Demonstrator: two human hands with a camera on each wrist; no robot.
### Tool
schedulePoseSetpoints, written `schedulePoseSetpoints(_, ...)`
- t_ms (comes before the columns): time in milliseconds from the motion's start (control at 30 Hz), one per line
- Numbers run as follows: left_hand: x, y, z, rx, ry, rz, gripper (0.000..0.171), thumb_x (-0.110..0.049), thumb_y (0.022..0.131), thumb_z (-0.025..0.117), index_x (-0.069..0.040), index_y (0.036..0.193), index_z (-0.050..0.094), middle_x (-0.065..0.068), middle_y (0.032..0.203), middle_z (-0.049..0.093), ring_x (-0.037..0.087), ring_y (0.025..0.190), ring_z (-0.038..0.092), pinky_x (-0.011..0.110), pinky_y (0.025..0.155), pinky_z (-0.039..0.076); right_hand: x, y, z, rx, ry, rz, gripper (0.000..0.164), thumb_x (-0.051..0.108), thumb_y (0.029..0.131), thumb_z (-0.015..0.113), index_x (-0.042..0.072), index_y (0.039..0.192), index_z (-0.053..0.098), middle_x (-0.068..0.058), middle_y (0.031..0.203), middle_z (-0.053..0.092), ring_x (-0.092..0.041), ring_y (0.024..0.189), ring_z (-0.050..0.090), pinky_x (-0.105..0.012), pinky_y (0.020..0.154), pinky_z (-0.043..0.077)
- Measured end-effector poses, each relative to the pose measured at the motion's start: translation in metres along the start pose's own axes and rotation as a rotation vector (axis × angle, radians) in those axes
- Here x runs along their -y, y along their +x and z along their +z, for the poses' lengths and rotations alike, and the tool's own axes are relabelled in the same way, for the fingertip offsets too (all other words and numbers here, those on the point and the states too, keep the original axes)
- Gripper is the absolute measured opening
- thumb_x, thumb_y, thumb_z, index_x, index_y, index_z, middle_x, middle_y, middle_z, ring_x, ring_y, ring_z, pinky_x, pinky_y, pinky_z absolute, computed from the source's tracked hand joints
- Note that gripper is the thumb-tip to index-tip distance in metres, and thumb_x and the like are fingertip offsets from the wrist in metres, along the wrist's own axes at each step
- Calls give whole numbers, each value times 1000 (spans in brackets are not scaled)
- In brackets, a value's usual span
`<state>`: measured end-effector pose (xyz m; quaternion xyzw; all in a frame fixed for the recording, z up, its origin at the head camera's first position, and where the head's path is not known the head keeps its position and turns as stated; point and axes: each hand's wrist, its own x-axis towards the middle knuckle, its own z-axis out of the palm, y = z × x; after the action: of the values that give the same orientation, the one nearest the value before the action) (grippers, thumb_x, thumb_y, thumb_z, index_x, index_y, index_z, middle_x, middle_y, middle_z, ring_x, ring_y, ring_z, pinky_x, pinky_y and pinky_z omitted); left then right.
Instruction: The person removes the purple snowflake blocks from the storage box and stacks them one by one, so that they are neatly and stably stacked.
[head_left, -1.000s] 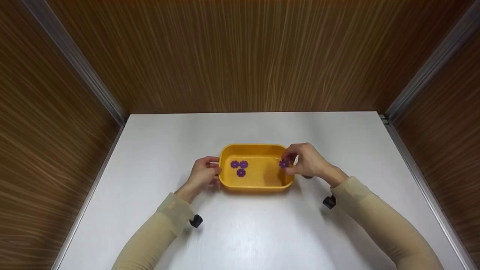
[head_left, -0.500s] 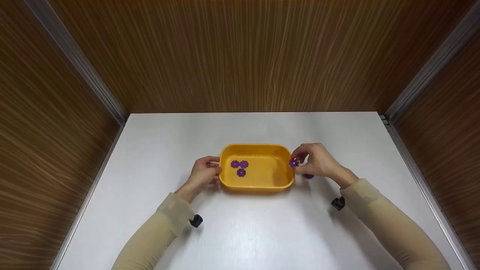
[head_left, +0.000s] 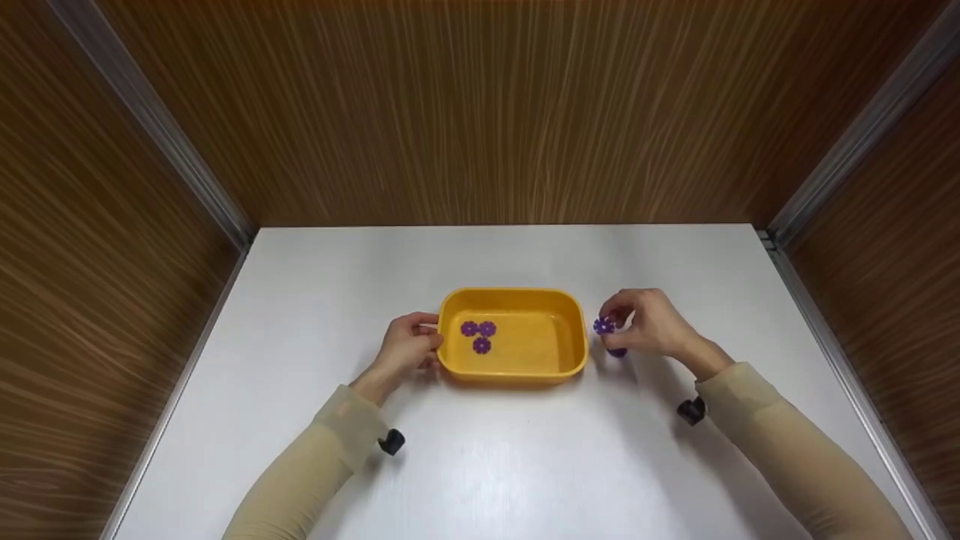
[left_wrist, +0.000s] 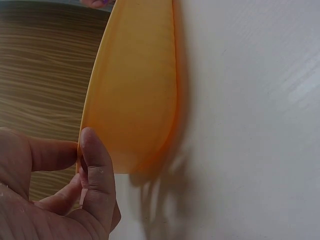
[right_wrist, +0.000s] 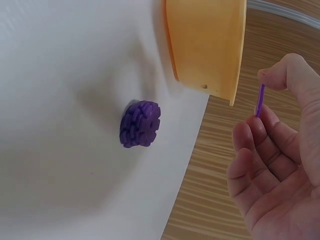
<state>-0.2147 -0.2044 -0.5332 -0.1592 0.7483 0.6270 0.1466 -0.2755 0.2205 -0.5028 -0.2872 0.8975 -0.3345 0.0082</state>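
A yellow rectangular tray (head_left: 532, 349) stands on the white table. My left hand (head_left: 407, 346) holds its left end, thumb and fingers at the rim (left_wrist: 86, 107). Three purple flower-shaped discs (head_left: 482, 346) lie inside at the tray's left, two side by side and one just below them. My right hand (head_left: 651, 324) is off the tray's right end and pinches another purple flower disc (right_wrist: 260, 100) edge-on between thumb and fingertip. Beneath that hand, a short stack of purple flower discs (right_wrist: 141, 124) sits on the table; in the head view the hand partly covers the stack (head_left: 618, 352).
Wood-grain panels (head_left: 480, 112) close off the back and both sides of the white table (head_left: 480, 465). Metal rails run along the corners. Each wrist carries a small black camera (head_left: 391, 442).
My right hand has moved right with the pinched flower disc, from over the tray's right end to above the stack beside it. The left hand and the tray have stayed put.
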Motion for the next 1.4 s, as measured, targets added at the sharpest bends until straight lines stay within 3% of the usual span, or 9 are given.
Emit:
schedulePoseSetpoints(167,0,0,0,-3,0,-3,44,-2,101,70,-5,145,69,9,110,70,13,72,69,34,73,70,-5,-5,-2,4,6,37,27,10,74,93,6,99,84,-5,87,80,-19,80,70,-20,70,57)
schedulePoseSetpoints(567,0,1,1,-9,12,-5,44,-2,101,69,-5,145,69,9,111,71,15,76,71,26,66,66,-17,-15,-8,6,-13,117,24,9,77,92,7,100,84,-6,88,80,-21,82,70,-18,73,54)
schedulePoseSetpoints(833,-3,-1,1,-25,30,-23,42,-4,102,70,-7,144,70,11,117,72,16,80,72,34,77,70,-30,-18,-9,-25,-42,129,26,12,78,98,6,99,84,-8,87,80,-22,80,69,-17,71,52)
schedulePoseSetpoints(1200,-3,0,2,-24,25,-28,42,-4,103,69,-7,144,69,11,116,72,16,79,71,34,76,70,-40,-25,2,64,-40,219,28,15,80,95,5,103,83,-10,92,80,-18,83,66,-17,74,56)
schedulePoseSetpoints(1400,-1,0,2,-19,28,-28,42,-5,103,69,-8,145,69,11,116,71,17,79,71,33,76,70,-42,-25,8,83,-37,219,28,13,80,94,4,103,83,-11,93,81,-17,82,67,-17,75,57)
